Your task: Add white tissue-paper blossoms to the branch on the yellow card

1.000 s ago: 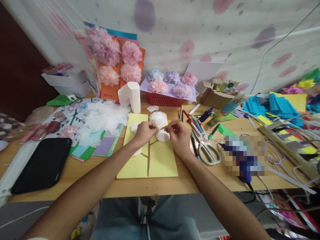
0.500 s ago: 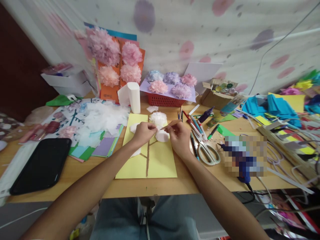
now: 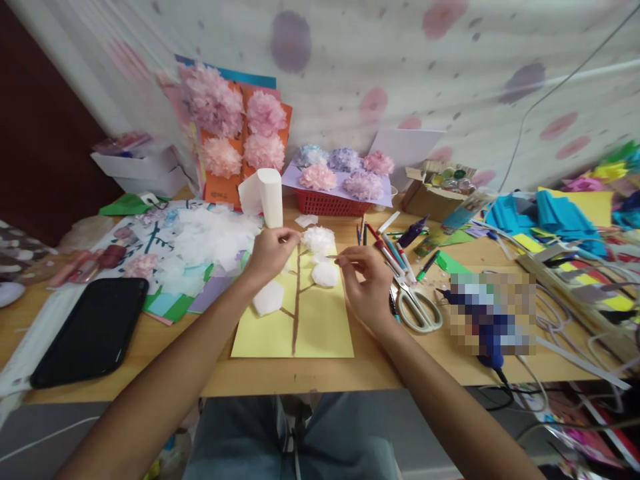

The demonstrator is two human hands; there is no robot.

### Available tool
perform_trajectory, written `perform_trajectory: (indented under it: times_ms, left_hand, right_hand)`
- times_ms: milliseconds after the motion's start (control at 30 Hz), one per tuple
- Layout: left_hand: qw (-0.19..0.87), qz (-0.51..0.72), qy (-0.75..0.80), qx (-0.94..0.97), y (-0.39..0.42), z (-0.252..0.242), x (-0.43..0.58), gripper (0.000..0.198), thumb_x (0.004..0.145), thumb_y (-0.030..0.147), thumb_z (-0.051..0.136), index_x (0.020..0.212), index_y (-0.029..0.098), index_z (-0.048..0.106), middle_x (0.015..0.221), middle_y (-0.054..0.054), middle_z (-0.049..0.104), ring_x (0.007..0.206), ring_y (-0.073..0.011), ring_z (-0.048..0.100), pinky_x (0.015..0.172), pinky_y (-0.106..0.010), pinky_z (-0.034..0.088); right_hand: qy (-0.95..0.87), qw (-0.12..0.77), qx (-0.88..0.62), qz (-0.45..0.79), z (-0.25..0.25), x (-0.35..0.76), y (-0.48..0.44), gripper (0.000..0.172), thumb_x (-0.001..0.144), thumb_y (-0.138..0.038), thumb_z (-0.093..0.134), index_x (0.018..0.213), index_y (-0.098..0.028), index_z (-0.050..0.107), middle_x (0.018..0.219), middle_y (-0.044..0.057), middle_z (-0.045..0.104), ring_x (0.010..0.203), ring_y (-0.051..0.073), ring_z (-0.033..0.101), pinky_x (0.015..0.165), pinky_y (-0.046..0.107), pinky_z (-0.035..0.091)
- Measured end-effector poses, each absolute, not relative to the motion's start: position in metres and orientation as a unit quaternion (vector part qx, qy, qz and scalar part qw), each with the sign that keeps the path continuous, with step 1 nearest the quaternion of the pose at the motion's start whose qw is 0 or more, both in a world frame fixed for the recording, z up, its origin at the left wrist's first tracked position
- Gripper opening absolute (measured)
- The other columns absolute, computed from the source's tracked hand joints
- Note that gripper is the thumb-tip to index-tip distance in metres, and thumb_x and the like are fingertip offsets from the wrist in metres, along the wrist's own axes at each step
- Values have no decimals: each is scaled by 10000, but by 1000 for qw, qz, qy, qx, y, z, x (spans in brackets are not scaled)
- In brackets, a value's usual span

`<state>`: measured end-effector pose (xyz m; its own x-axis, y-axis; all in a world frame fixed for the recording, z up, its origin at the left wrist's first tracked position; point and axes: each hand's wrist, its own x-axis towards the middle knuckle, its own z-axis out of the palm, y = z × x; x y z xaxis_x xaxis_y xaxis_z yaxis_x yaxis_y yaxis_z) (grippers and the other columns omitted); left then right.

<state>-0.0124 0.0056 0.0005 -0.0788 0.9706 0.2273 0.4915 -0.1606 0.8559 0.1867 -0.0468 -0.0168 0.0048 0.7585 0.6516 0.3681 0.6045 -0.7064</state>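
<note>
A yellow sheet (image 3: 320,327) lies in front of me with a brown branching stem (image 3: 295,313) drawn on it. A fluffy white paper flower (image 3: 319,239) sits at its top, above a flat white paper piece (image 3: 325,274); another white piece (image 3: 269,298) is on the left side. My left hand (image 3: 273,257) is over the sheet's upper left, thumb and fingertips pinched just left of the flower. My right hand (image 3: 367,283) is at the right edge, fingertips curled together near the flat piece. Whatever either pinch holds is too small to make out.
White scissors (image 3: 419,308) and several markers (image 3: 395,250) lie right of the sheet, then a blue glue gun (image 3: 490,340) with a cord. A black phone-like slab (image 3: 90,330) and thin white paper (image 3: 215,230) are left. A white roll (image 3: 271,198) and red basket (image 3: 330,203) stand behind.
My hands have moved apart: the left went left and up off the flower, the right slightly right. More of the sheet and its white pieces shows. The view has shifted slightly.
</note>
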Motion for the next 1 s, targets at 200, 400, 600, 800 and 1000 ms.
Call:
perform_trajectory:
  times_ms: [200,400,600,800,1000]
  left_hand:
    - [69,322,648,687,23,19,-84,205,801,272,631,881,205,808,900,-83,791,799,-254,699,796,-331,504]
    - [62,232,631,738,13,7,-100,228,835,270,593,900,223,806,947,-89,785,878,-263,696,812,-328,499]
    - [95,208,528,818,0,-7,-76,276,857,301,632,1061,184,777,1030,-101,720,1019,-261,639,957,-365,473]
    - [115,220,501,829,3,-24,-71,215,838,264,658,1004,190,773,990,-81,679,1024,-252,617,945,-364,475]
    - [203,305,522,770,-4,-18,-65,102,810,251,669,839,196,750,902,-54,734,865,-206,665,828,-322,506]
  right_hand:
    - [-942,282,-183,-24,-16,191,-86,205,960,-61,445,975,-175,615,1001,113,714,838,188,681,649,286,544]
    - [-963,202,-174,-40,-26,190,-92,226,1020,-122,416,943,-151,626,976,125,711,918,201,684,692,281,568]
    - [-939,268,-214,-6,-33,188,-92,234,981,-74,415,1043,-149,628,988,136,716,986,237,683,733,327,589]
    - [-918,303,-255,-4,-37,189,-90,236,939,-60,441,1018,-173,632,930,109,722,874,216,693,678,305,573]
    - [-892,345,-288,50,-36,189,-93,256,922,-57,472,1068,-200,627,971,97,728,883,209,701,728,320,595]
